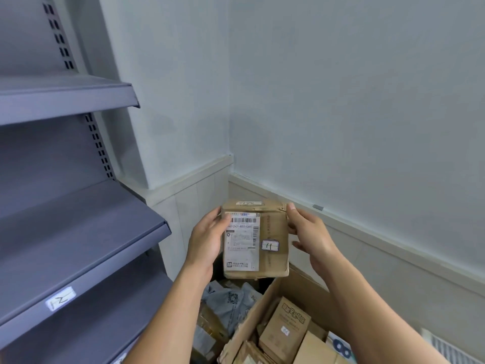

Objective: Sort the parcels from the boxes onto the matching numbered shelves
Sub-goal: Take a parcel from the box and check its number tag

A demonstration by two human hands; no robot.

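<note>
- Shelf tag [61, 298], left of the carton [301, 287], is reading 12, I think.
- My left hand [207, 240] is gripping the parcel [256, 240] above the carton, thumb on the label.
- I'm checking its sticker [270, 245]: looks like 11, so not that shelf.
- My right hand [312, 237] is clamping the other side; I'm planning a two-handed carry.

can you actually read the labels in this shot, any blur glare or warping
Head view: soft flat light, no glare; the sticker on the parcel reads 11 and the shelf tag 12, but small print on the shipping label is smeared; the wide-angle lens bows the shelves.
</note>
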